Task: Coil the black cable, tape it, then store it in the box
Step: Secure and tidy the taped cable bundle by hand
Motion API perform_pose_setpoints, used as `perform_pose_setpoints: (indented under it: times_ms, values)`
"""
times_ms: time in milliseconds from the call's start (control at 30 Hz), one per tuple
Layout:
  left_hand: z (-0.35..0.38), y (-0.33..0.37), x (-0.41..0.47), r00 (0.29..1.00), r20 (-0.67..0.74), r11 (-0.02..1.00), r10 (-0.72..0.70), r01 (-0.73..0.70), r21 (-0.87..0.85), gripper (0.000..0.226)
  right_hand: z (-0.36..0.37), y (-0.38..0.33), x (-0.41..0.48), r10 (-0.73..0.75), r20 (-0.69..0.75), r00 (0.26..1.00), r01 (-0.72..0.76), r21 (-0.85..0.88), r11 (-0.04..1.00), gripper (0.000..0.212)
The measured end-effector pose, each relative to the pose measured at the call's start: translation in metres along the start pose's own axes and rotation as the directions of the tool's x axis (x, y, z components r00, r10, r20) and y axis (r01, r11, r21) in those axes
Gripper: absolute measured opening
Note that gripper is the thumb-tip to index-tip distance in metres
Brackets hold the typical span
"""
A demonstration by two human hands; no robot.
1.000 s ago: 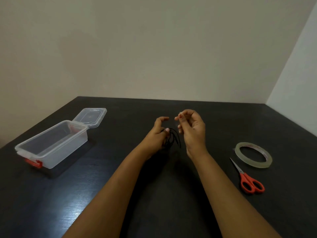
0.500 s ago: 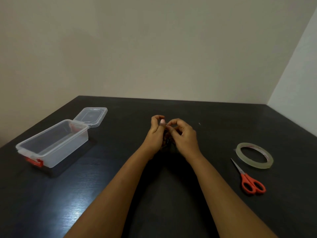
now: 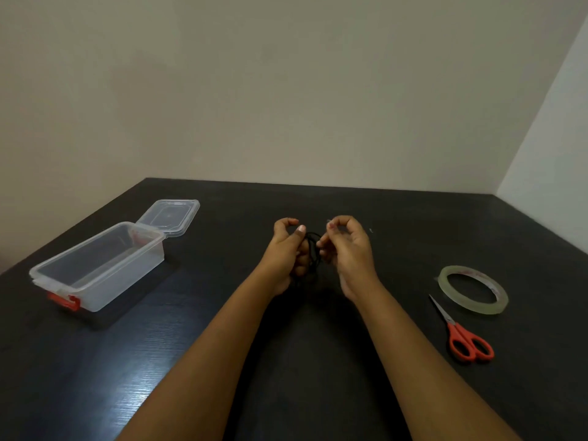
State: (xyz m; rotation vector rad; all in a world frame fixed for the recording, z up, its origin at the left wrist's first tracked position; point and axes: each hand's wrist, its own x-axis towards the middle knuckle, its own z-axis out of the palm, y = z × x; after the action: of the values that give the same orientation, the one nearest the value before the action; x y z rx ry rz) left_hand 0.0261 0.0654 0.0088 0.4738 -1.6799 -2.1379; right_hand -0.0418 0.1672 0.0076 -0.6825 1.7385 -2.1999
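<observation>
Cable: I see the black cable (image 3: 313, 248) gathered into small loops above the middle of the table (image 3: 318, 198), between the two hands.
Left hand: my left hand (image 3: 286, 253) grips the loops, fingers curled round them.
Right hand: my right hand (image 3: 350, 253) has curled fingers, tips at the coil's right side; I cannot tell if they pinch a strand.
Key relation: the tape roll (image 3: 471, 308) and scissors (image 3: 451, 332) lie toward the table's right edge, nearer my right hand, so I judge that hand should fetch them.
Box: the box (image 3: 95, 281) sits toward the left edge with its lid (image 3: 168, 214) open and its long axis running from near-left to far-right; it is nearer my left hand.
Writing: reddish print inside the tape roll, too small to read.
</observation>
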Motion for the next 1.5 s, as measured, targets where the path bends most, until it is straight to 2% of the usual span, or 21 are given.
perform_pose_setpoints:
  times_ms: [100,200,267,367,500,633,700,800,900,1033,1100,1200,1367,1500]
  values:
    - [-0.003,0.001,0.001,0.999,0.015,0.993,-0.03,0.031,-0.115,0.022,-0.001,-0.006,0.002,0.016,-0.146,0.989,0.005,0.14,0.99,0.008]
    - [-0.004,-0.001,0.003,0.997,0.047,0.981,-0.064,0.072,-0.178,0.022,-0.006,-0.007,0.005,-0.001,-0.316,0.949,0.044,0.129,0.991,0.006]
    - [-0.003,-0.001,0.003,0.996,0.057,0.971,-0.069,0.08,-0.224,0.022,-0.01,-0.005,0.007,-0.007,-0.373,0.928,0.052,0.111,0.993,0.009]
    - [-0.004,0.002,0.002,0.995,0.074,0.957,-0.067,0.085,-0.278,0.02,-0.012,-0.004,0.009,-0.011,-0.383,0.924,0.056,0.106,0.993,0.02]
    - [-0.008,0.005,0.0,0.992,0.106,0.946,-0.075,0.104,-0.308,0.024,-0.011,-0.001,0.009,-0.048,-0.286,0.957,0.071,0.068,0.995,0.031]
    - [-0.009,0.005,-0.003,0.983,0.161,0.932,-0.084,0.134,-0.336,0.03,-0.009,0.002,0.006,-0.232,-0.122,0.965,0.206,-0.197,0.958,0.052]
    - [-0.009,0.005,-0.004,0.978,0.19,0.911,-0.088,0.156,-0.382,0.03,-0.007,0.003,0.004,-0.277,-0.016,0.961,0.26,-0.303,0.917,0.059]
    - [-0.008,0.005,-0.004,0.981,0.178,0.857,-0.077,0.157,-0.491,0.021,-0.005,0.008,0.003,-0.297,0.074,0.952,0.303,-0.368,0.879,0.055]
    - [-0.011,0.006,-0.001,0.993,0.097,0.826,-0.061,0.105,-0.554,0.012,-0.002,0.01,0.002,-0.382,0.071,0.921,0.369,-0.471,0.801,0.051]
    - [-0.012,0.007,0.0,0.996,0.068,0.811,-0.064,0.091,-0.577,0.013,0.003,0.009,0.0,-0.476,0.133,0.869,0.472,-0.513,0.717,0.047]
    - [-0.011,0.008,0.0,0.998,0.044,0.828,-0.055,0.07,-0.556,0.015,0.005,0.008,-0.002,-0.469,0.186,0.863,0.492,-0.515,0.702,0.045]
    - [-0.011,0.009,0.002,0.999,-0.034,0.837,-0.035,0.011,-0.547,0.023,0.007,0.009,-0.005,-0.409,0.236,0.881,0.472,-0.48,0.74,0.045]
    - [-0.009,0.01,0.003,0.993,-0.089,0.822,-0.072,0.009,-0.57,0.027,0.008,0.008,-0.007,-0.368,0.169,0.914,0.405,-0.39,0.827,0.038]
    - [-0.007,0.007,0.005,0.988,-0.137,0.862,-0.076,-0.004,-0.507,0.024,0.008,0.006,-0.008,-0.381,0.253,0.889,0.456,-0.419,0.785,0.036]
